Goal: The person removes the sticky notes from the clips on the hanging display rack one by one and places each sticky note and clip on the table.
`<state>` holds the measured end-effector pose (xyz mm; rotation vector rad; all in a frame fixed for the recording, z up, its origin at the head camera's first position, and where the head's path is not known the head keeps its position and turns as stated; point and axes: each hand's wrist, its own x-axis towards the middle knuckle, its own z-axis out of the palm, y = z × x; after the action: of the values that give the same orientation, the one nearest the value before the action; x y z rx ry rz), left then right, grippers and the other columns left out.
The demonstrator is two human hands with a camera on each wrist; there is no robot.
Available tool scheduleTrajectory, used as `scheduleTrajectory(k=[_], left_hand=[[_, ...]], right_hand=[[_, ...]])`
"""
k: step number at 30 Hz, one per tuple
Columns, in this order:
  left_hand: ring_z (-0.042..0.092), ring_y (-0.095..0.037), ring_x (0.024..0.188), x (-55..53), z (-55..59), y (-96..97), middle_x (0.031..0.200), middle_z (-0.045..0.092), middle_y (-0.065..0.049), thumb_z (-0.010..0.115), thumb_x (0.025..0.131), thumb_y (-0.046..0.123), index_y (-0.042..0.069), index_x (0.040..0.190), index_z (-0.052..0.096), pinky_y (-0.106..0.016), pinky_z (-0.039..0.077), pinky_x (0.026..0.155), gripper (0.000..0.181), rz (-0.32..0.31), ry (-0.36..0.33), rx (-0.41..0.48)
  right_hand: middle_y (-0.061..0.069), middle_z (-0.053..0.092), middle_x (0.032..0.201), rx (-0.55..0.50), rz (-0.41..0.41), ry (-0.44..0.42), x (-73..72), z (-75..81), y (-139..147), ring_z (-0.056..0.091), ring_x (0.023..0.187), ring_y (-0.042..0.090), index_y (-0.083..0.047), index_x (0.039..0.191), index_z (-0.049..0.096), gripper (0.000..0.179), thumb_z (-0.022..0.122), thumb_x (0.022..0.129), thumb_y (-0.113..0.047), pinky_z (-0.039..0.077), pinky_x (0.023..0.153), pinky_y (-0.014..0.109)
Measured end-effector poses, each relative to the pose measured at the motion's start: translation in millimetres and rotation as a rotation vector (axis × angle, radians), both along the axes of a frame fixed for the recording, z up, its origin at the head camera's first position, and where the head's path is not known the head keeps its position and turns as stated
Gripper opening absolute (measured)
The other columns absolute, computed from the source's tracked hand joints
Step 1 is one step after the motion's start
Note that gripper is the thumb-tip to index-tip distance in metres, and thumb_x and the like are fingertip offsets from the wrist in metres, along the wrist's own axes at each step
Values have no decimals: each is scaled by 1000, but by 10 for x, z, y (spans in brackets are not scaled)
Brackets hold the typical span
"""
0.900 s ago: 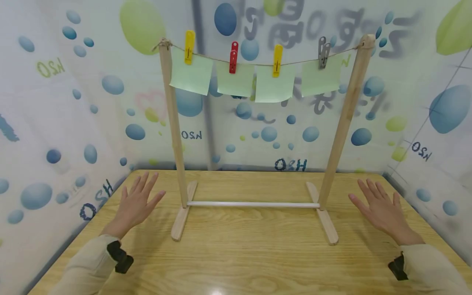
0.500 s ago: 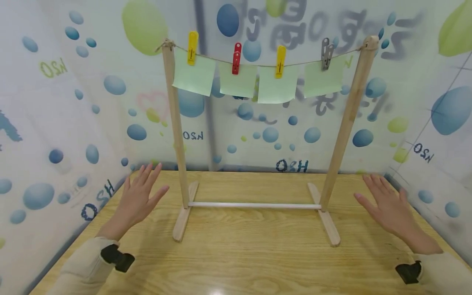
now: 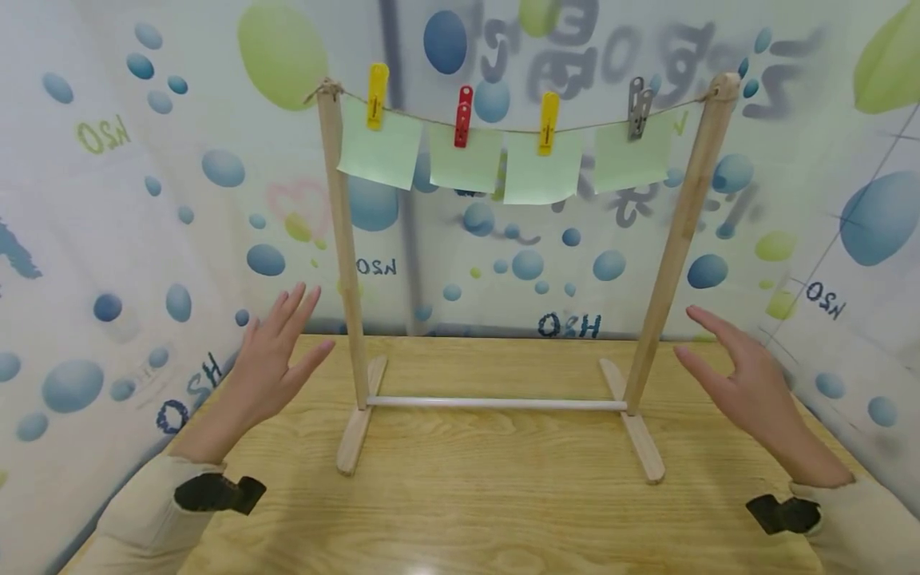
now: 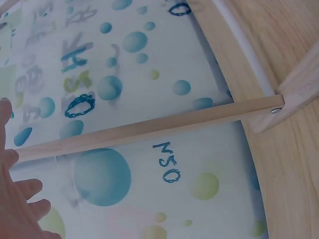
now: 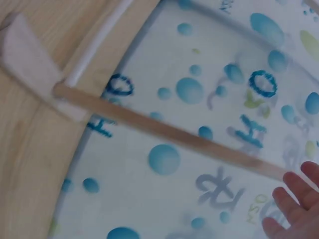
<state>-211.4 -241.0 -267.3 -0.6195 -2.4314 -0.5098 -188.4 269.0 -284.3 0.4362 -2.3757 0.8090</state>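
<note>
Pale backdrop point(image 3: 460, 247) sheeting, printed with blue and green bubbles, rises behind a wood-grained table point(image 3: 496, 495), on which a wooden stand point(image 3: 681, 239) sits upright between two raised hands. Just outside the stand's left side, the left hand point(image 3: 269, 371) has its fingers extended and its thumb spread away from them, holding nothing. Outside the stand's right side, the right hand point(image 3: 758, 391) shows thumb and forefinger well parted, likewise free of any object. Both hands appear apart from the stand, though the wrist views catch only fingers at their edges, so the exact gaps are hard to judge. Nearer the person than the stand, pale sleeves point(image 3: 144, 511) reach in from either side, a black band point(image 3: 216, 493) at each cuff. Low on the stand, a white rod point(image 3: 496, 403) spans its two posts. Across the stand's top sags a string point(image 3: 503, 130), where four light green sheets point(image 3: 544, 169) hang, pinned, from the stand's left, by a yellow clip point(image 3: 377, 96), a red clip point(image 3: 463, 116), another yellow clip point(image 3: 548, 124) and a grey clip point(image 3: 637, 112).
</note>
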Motion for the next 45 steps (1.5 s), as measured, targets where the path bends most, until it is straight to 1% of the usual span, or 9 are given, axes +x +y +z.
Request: scheduleTrajectory(k=[3,6,9,17,24,29,33,38,45], left_hand=[[10,-28,133,0,105,52,145,17,-9,46,91,38,18,143,17,-61,5,98,63,-26,12,6],[16,-29,131,-11,200,123,145,20,-9,49,90,37,17,142,20,-59,13,98,62,-64,60,17],[24,-32,128,-32,293,204,142,26,-12,52,89,34,15,140,27,-57,22,96,59,-110,125,32],[34,-28,121,-83,532,435,134,37,-10,50,91,30,15,138,30,-51,31,93,54,-188,8,138],[51,-18,101,-301,651,652,114,55,-9,54,89,18,9,124,49,-35,45,78,37,-237,50,420],[54,-12,93,-428,703,828,106,58,-10,52,90,18,5,117,54,-21,44,71,31,-241,-12,606],[54,-11,87,-499,751,948,101,59,-9,52,90,21,3,114,55,-20,44,66,30,-267,-19,709],[55,-18,84,-547,823,1037,97,61,-13,54,89,20,0,109,56,-22,45,67,28,-308,12,823],[57,-18,84,-652,822,1104,92,60,-6,56,88,20,1,105,57,-23,47,69,25,-329,-39,1028]], right_hand=[[14,44,130,-51,-5,-23,2,143,-139,38,120,24,-14,131,43,46,56,88,-19,30,96,38],[11,50,123,-91,46,7,-34,281,-288,43,113,5,-12,126,49,41,58,87,-16,32,90,15],[12,53,118,-114,131,40,-77,408,-460,42,104,-8,-8,122,52,39,60,85,-11,31,85,5],[9,54,115,-103,328,88,-178,683,-930,48,105,3,-4,120,52,39,61,82,-4,36,88,12],[7,57,111,-70,469,140,-277,915,-1303,52,101,15,-2,117,53,34,58,83,-3,40,90,25],[8,56,113,-54,563,156,-337,1076,-1546,53,101,15,-1,117,53,33,58,84,-3,41,89,31],[7,55,115,-50,613,181,-385,1276,-1743,52,101,12,0,117,52,34,58,85,-6,42,88,30],[6,55,115,-38,628,211,-426,1601,-1992,52,102,11,0,117,52,35,59,84,-10,41,88,24],[4,51,122,9,568,177,-472,2022,-2262,47,109,8,-3,123,48,40,57,86,-16,37,90,18]])
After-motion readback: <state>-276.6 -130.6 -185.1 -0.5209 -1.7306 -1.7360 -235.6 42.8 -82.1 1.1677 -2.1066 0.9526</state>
